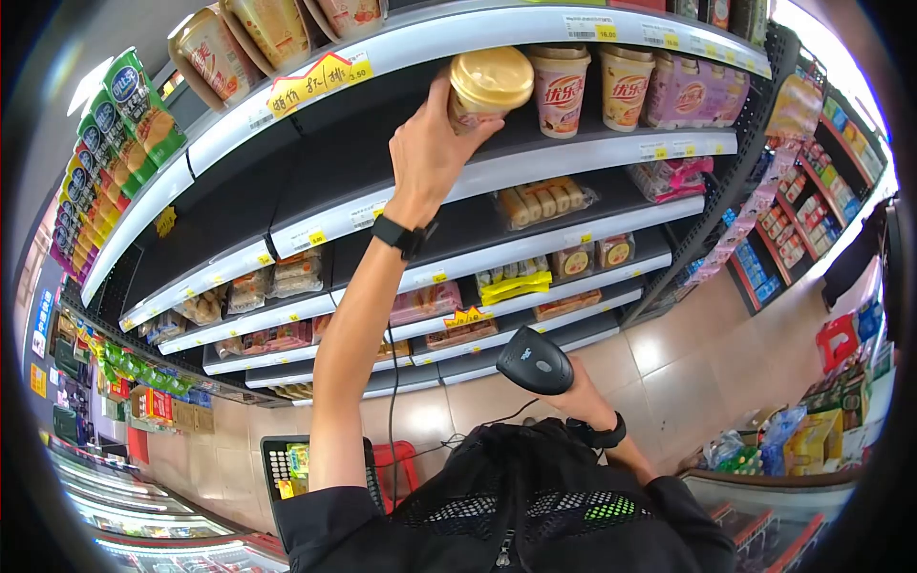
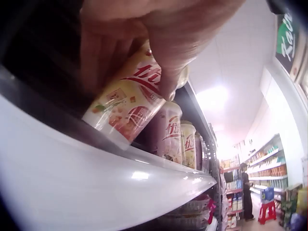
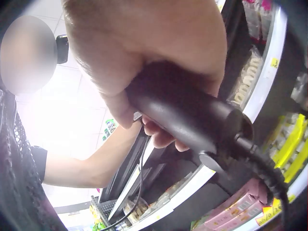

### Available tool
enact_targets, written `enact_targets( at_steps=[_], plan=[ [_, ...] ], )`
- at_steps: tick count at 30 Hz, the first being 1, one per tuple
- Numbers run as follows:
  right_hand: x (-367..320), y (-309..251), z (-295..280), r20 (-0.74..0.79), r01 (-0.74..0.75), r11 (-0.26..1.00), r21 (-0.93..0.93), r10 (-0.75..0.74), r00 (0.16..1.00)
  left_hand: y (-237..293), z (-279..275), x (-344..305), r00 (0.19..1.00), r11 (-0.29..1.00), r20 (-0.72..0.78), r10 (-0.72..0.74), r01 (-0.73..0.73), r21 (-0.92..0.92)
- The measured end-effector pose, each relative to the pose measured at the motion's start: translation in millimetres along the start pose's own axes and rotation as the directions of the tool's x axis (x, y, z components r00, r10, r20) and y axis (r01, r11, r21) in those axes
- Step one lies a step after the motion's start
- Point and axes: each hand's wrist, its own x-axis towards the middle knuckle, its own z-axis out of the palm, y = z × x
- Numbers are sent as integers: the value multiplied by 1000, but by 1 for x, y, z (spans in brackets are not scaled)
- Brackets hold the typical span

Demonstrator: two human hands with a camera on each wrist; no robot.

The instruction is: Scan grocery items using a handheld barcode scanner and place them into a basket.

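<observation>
Gold-lidded cup [image 1: 489, 86]: one, at the shelf [image 1: 573, 149] front, gripped in my left hand [image 1: 435, 148]; right of it two upright cups [image 1: 561, 93], one purple pack [image 1: 697, 94]; my right hand [image 1: 585, 393] grips one black scanner [image 1: 535, 363]

Scanner [image 1: 536, 361] — black plastic, softly glossy.

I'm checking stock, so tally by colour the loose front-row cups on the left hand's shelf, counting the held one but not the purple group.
Yellow: 2 (held cup in the left hand; standing yellow cup)
Pink: 1 (pink cup)
Total: 3
</observation>
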Motion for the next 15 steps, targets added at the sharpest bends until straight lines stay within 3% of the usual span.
enact_targets(
  at_steps=[1, 2, 4, 6, 8, 10, 12, 14, 15],
  plan=[
    [0, 1, -1, 4, -4, 1000, 2, 4, 1000, 4, -4, -6, 988, 989, -58, 145, -144, 16],
    [0, 4, -1, 3, 12, 1000, 19, -12, 1000, 6, -6, -12, 989, 990, -55, 139, -138, 19],
    [0, 12, -3, 12, 19, 999, 38, -20, 1000, 9, -11, -26, 938, 947, -129, 321, -314, 68],
    [2, 21, -7, 70, 13, 998, -59, -9, 997, 14, -26, -40, 931, 941, -139, 338, -332, 61],
    [1, 18, -8, 82, 44, 998, -42, -40, 996, 16, -48, -57, 961, 957, -129, 244, -260, -127],
    [1, 9, -9, 103, 65, 998, -20, -63, 993, 17, -74, -79, 999, 887, 36, 4, 13, -462],
    [3, -8, -11, 178, 108, 991, -80, -92, 980, 19, -106, -100, 899, 787, 373, -230, 397, -471],
    [6, -17, -11, 227, 89, 991, -103, -63, 972, -2, -109, -128, 792, 750, 541, -283, 534, -390],
    [7, -19, -12, 242, 212, 960, -183, -165, 956, -14, -101, -147, 752, 688, 571, -329, 605, -401]
  ],
)
